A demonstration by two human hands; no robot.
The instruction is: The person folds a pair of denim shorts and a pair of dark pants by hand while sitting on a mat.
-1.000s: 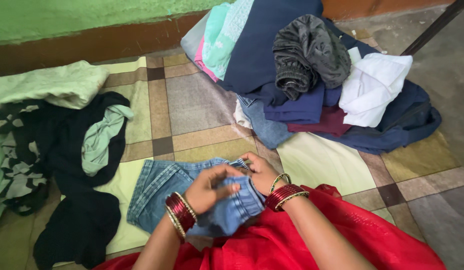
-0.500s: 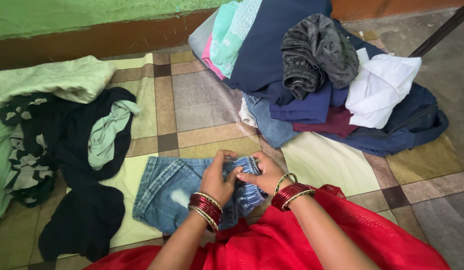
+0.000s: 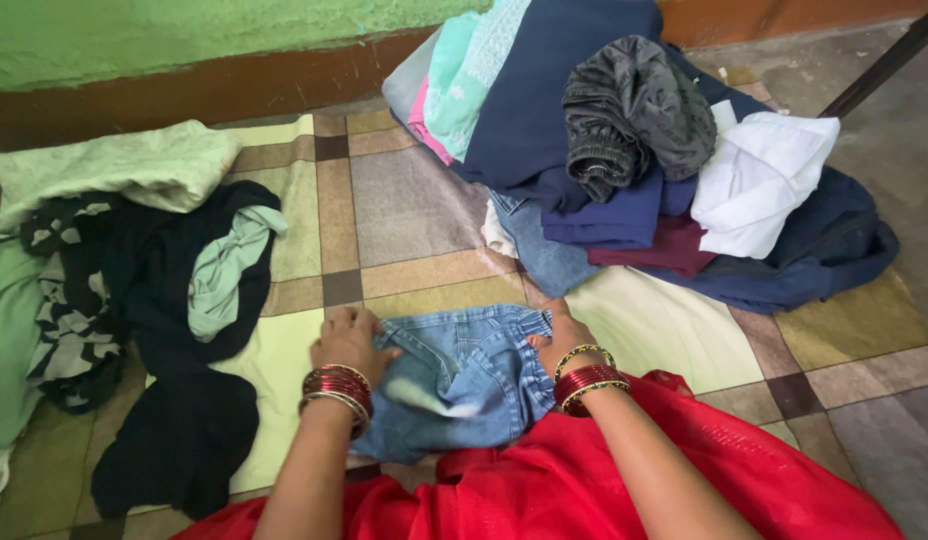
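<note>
While the left hand [image 3: 352, 342] and right hand [image 3: 562, 335] pin the small denim garment [image 3: 462, 380] flat (fingers spread), a clothes pile [image 3: 634, 150] waits nearby.

A small garment of faded light-blue denim [image 3: 464, 375] lies spread flat on the patchwork floor mat of tan, grey and pale yellow squares [image 3: 404, 205], just in front of the person's red-draped lap. Its gathered, elasticated waistband runs along the far edge, stitched in a slightly darker blue. The cloth is washed out unevenly, with a whitish worn patch near the middle and soft creases running across it. The near edge is partly covered by the red fabric. The left hand [image 3: 352, 340] presses on the garment's left edge and the right hand [image 3: 562, 335] on its upper right corner, both flat against the denim.
</note>
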